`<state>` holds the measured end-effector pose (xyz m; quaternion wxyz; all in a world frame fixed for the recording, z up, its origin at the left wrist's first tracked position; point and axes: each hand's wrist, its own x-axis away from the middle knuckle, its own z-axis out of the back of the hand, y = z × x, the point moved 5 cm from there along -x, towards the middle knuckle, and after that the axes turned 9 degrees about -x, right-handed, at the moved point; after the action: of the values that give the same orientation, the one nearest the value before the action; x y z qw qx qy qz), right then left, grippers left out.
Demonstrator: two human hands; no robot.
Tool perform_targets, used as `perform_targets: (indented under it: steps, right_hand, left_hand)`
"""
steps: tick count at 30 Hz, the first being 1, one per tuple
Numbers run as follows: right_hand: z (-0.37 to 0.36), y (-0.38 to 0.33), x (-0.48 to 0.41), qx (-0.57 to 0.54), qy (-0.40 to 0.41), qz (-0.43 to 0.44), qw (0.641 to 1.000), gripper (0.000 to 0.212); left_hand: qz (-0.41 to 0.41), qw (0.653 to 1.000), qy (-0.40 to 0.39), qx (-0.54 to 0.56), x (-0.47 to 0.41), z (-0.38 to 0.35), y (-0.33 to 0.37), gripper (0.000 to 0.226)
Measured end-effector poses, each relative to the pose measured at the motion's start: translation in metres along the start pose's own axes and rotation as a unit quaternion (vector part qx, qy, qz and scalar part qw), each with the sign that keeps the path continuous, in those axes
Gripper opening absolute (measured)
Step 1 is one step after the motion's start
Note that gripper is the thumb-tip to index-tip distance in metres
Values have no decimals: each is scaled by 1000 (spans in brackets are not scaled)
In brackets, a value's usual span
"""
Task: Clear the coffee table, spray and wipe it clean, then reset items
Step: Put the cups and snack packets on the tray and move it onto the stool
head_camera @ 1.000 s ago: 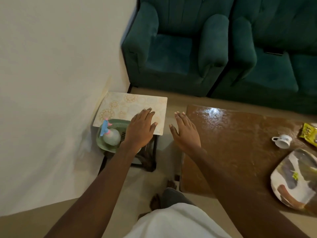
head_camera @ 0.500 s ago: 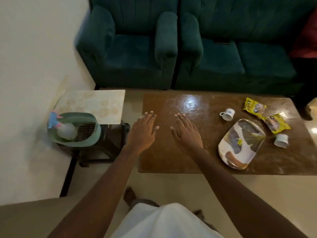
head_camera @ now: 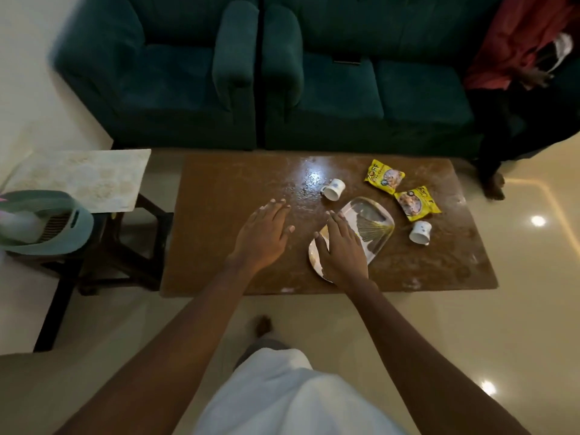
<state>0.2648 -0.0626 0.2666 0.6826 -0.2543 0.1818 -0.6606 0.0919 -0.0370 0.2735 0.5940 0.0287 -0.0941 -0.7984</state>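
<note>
Both hands are released, fingers straight: the right hand (head_camera: 340, 249) spreads over the tray (head_camera: 373, 221)'s near end, likely to clear it off the bench (head_camera: 219, 215) first, with the left hand (head_camera: 262, 233) just left of the tray and the cups (head_camera: 333, 189) and snack packets (head_camera: 384, 176) beyond it.

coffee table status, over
Left hand open; right hand open over tray. Coffee table uncleared: far cup, near cup, far packet, near packet. Nothing blocking.

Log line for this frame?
left hand: open over coffee table | right hand: open over tray | cups, packets: on table
</note>
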Motion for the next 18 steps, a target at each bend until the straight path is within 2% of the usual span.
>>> perform_targets:
  steps: [6, 18]
  right_hand:
    - [28, 70, -15, 11, 11, -32, 999, 55]
    - [52, 197, -75, 10, 20, -119, 993, 55]
  left_hand:
    - [-32, 999, -4, 5, -53, -27, 61, 53]
    - [-83, 995, -45, 9, -172, -95, 133, 48]
